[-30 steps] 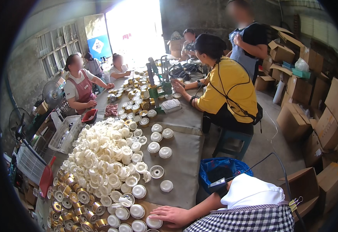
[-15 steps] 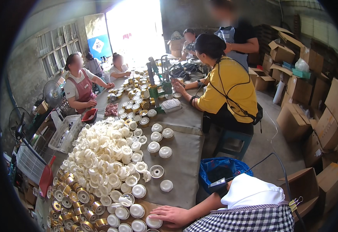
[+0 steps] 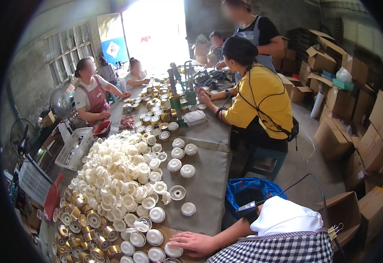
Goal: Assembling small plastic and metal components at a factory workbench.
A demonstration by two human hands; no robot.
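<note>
My right hand [image 3: 192, 243] comes in from the lower right, palm down at the near edge of the table. Its fingers are stretched out and rest against a round white cap [image 3: 174, 250]; the thumb is not clear. Beside that cap stand several more white-topped round pieces [image 3: 154, 237]. Left of them lies a heap of gold metal cups [image 3: 94, 220], and beyond it a large pile of loose white plastic caps [image 3: 117, 168]. My left hand does not show.
Several capped pieces [image 3: 187, 170] stand apart on the grey tabletop [image 3: 204, 184]. Green presses [image 3: 176, 103] stand farther back, near a person in yellow [image 3: 261, 98]. A blue-bagged bin [image 3: 248, 193] sits right of the table, with cardboard boxes [image 3: 336, 136] beyond. A clear crate [image 3: 74, 149] is at left.
The standing person at the back has shifted left and leans in, an arm toward the table. My right hand stays at the same cap. The view has shifted slightly.
</note>
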